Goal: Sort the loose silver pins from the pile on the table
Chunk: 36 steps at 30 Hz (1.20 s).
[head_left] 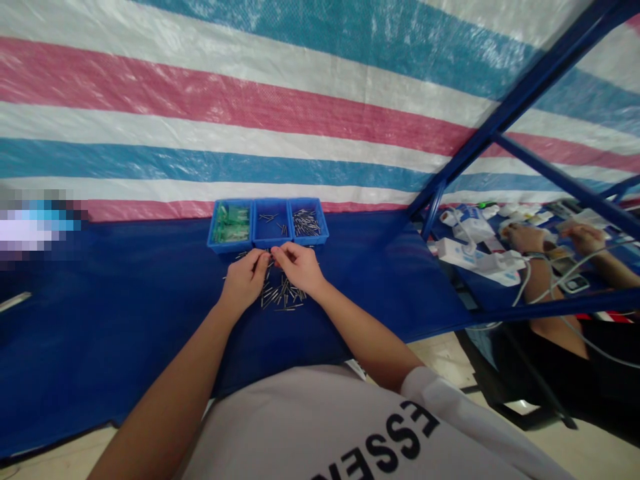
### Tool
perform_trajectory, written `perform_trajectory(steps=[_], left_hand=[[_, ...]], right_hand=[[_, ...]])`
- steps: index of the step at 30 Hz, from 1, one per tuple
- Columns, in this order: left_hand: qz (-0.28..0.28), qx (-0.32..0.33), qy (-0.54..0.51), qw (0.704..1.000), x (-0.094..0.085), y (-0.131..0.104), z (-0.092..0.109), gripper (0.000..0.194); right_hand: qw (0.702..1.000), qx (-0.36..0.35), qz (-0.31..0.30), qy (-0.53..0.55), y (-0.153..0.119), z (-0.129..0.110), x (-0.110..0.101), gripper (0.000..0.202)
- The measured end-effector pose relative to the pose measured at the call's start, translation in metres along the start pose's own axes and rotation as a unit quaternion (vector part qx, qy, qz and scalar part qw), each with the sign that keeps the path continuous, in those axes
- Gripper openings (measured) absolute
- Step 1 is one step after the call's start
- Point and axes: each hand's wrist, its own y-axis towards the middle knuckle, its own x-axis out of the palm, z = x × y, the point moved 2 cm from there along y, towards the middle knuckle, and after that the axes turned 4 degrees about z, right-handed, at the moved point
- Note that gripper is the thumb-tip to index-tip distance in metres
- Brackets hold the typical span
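My left hand (pixel 246 279) and my right hand (pixel 302 268) meet fingertip to fingertip just in front of three joined blue bins. Both are closed in a pinch; what lies between the fingers is too small to make out. Below and between them a loose pile of thin metal pins (pixel 283 293) is spread on the blue table, partly hidden by the hands. The left bin (pixel 210 230) holds green, clear-looking pieces. A few pins lie in the middle bin (pixel 271 230), while the right bin (pixel 324 233) has a heap of them.
A striped plastic sheet (pixel 300 107) hangs behind the blue table (pixel 150 300). On the right stands a blue metal frame (pixel 473 153). Beyond it another person's hands (pixel 525 238) work among white boxes, cables and small items. A pale, thin object (pixel 15 301) lies at the far left.
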Motion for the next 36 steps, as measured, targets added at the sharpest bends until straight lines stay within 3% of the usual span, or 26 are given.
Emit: perform_trajectory(steps=[36], left_hand=[[0.008, -0.015, -0.013, 1.000, -0.0008, -0.0009, 0.0027, 0.029]], right_hand=[[1.000, -0.002, -0.007, -0.011, -0.0003, 0.0009, 0.0012, 0.039]])
